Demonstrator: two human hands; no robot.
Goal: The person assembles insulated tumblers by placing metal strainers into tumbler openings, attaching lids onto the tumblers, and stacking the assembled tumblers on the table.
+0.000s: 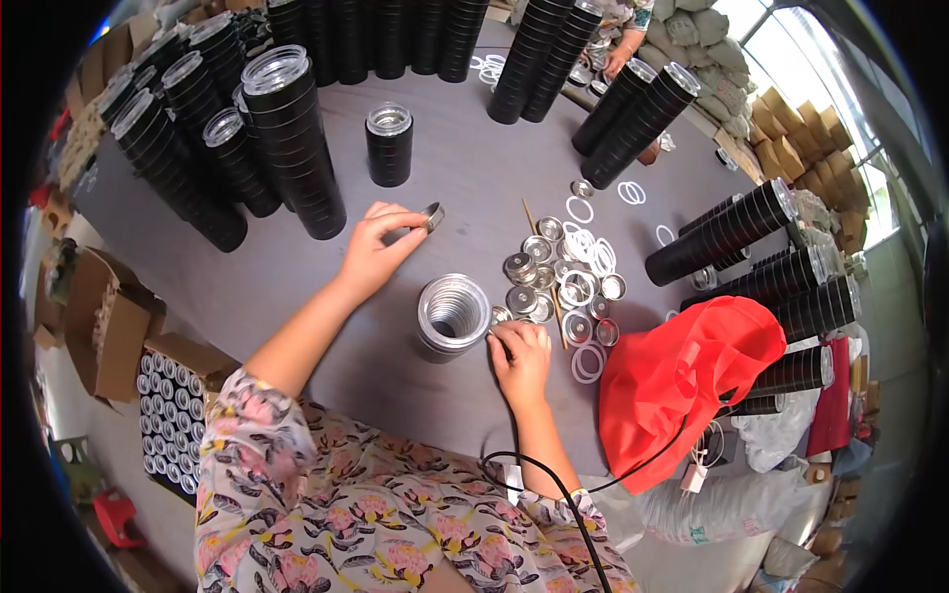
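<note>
My left hand [384, 247] pinches a small round metal lid [434, 216] by its edge, above the table. Just in front of me stands a stack of nested black cups [450, 346], its ringed metallic inside showing from above. Beside that stack's right rim is my right hand [520, 362], fingers curled together; whatever they hold is too small to make out. Close by lies a loose pile of metal lids [521, 265] mixed with white sealing rings [600, 259]. A short black cup stack [389, 153] with a clear rim stands beyond my left hand.
Tall black cup stacks [292, 148] rise at the left and along the far edge; more lie at the right [722, 237]. A red cloth bag [682, 385] and a black cable [554, 474] are at my right. Across the table, another person's hand [621, 57] shows.
</note>
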